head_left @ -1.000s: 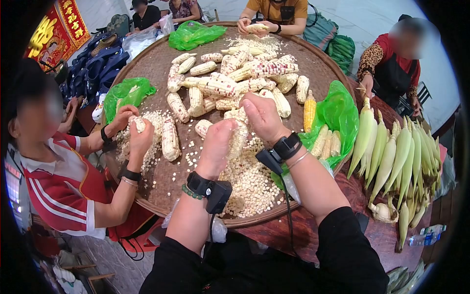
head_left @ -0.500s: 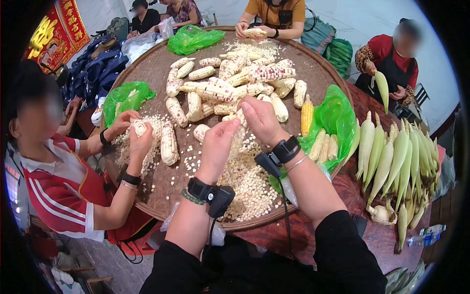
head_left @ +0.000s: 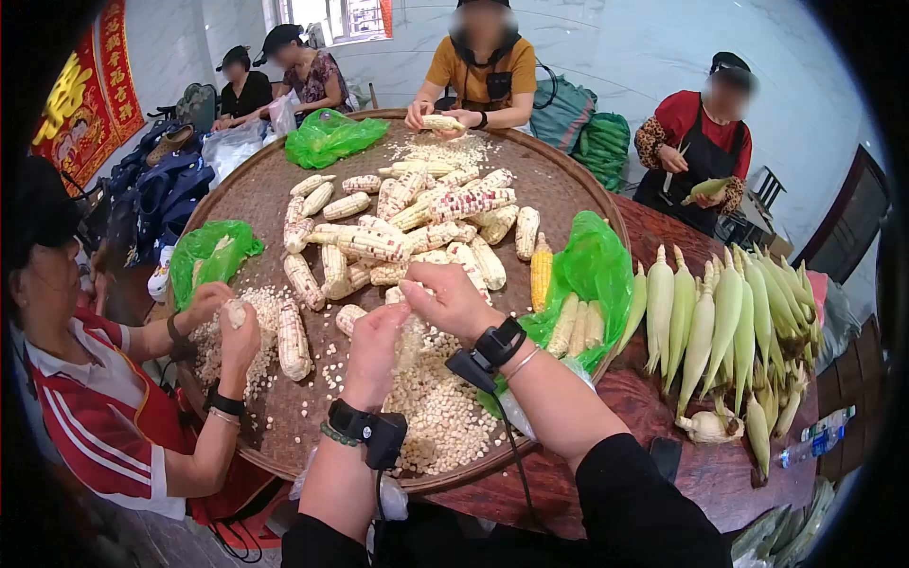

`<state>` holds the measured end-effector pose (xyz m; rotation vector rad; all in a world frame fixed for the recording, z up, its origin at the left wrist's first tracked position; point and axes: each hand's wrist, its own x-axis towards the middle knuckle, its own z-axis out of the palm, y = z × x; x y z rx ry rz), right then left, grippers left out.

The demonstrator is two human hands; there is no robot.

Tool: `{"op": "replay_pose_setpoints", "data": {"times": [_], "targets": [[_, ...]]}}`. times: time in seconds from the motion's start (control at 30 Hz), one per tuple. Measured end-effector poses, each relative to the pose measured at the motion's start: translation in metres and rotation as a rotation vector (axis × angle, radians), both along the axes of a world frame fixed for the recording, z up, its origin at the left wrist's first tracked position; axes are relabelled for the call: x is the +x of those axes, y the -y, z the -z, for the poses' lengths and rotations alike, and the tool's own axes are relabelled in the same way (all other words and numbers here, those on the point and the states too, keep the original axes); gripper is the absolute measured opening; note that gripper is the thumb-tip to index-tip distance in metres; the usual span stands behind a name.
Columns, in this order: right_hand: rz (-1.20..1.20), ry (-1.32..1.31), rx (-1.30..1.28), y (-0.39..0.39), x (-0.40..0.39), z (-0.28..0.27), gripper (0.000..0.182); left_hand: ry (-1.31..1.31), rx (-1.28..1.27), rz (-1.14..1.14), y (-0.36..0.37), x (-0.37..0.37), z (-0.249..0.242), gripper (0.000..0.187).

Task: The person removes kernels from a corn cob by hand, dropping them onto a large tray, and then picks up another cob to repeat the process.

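Above the near part of a round woven tray (head_left: 559, 204), my left hand (head_left: 372, 352) and my right hand (head_left: 454, 301) meet with fingers closed. A pale ear of corn (head_left: 394, 295) shows slightly between them; my hands hide most of it. Below lies a heap of loose whitish kernels (head_left: 440, 417), with a pale blur just under my fingers. Beyond my hands is a pile of husked corn ears (head_left: 365, 242), white with some dark red kernels. One yellow ear (head_left: 541, 275) rests to the right of the pile.
A green plastic bag (head_left: 604, 270) with pale ears is at the tray's right, beside unhusked corn (head_left: 724, 312) on the wooden table (head_left: 606, 454). Co-workers handle corn at left, across and far right. More green bags (head_left: 331, 140) lie on the tray. A bottle (head_left: 824, 435) lies right.
The view has tilted up and shifted right. My hands stay together over the kernels; less of the ear shows between them. The far-right person's hands have moved apart, with husk in them.
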<state>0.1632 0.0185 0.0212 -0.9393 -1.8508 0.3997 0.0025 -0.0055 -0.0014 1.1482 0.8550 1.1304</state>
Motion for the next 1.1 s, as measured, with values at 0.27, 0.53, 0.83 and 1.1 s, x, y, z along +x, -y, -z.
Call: {"op": "replay_pose_setpoints", "data": {"times": [0.27,0.53,0.83,1.1], "targets": [[0.018,0.053,0.032,0.001,0.000,0.004,0.031,0.035,0.026,-0.032,0.004,0.000,0.003,0.019],[0.005,-0.014,0.006,-0.001,0.001,-0.001,0.034,0.149,-0.038,-0.125,0.002,0.007,0.003,0.028],[-0.016,-0.025,-0.177,0.000,0.004,-0.003,0.037,-0.083,0.116,-0.181,0.002,0.007,-0.008,0.035],[0.026,-0.052,-0.112,0.002,0.003,-0.003,0.036,-0.020,0.007,-0.013,0.001,0.006,-0.007,0.033]]}}
